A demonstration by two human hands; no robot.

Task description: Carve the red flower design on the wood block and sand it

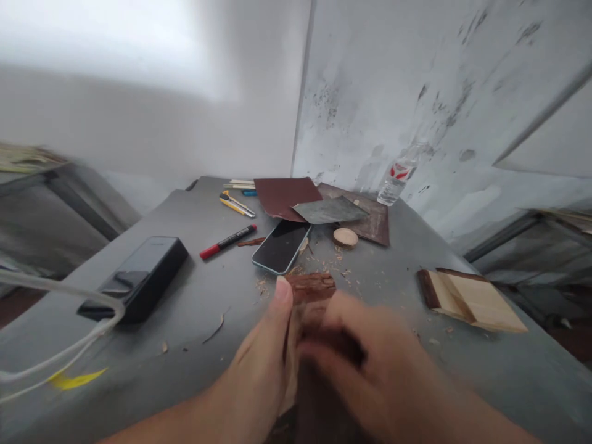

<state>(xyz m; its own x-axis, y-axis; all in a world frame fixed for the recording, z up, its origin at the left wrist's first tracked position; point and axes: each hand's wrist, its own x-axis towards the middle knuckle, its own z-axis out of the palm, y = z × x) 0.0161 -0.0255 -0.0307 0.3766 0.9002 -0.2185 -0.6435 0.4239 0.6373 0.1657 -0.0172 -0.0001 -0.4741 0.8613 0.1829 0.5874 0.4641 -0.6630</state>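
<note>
In the lower middle, my left hand (259, 364) grips a piece of wood with rough reddish-brown bark (309, 285); its thumb lies along the side. My right hand (374, 357) is blurred by motion and curled closed against the same piece from the right. Something dark brown shows between its thumb and fingers, too smeared to name. Pale shavings (340, 262) are scattered on the grey table (222, 364) just beyond the wood. A phone (282, 246) lies flat past my hands, beside a small round wood slice (345, 237).
At left are a black box-shaped device (139, 277), a white cable (69, 290) and a red-black marker (228, 242). A yellow utility knife (237, 204), sandpaper-like sheets (287, 194) and a water bottle (396, 179) are at the back. Bark-edged wood pieces (476, 299) sit at right.
</note>
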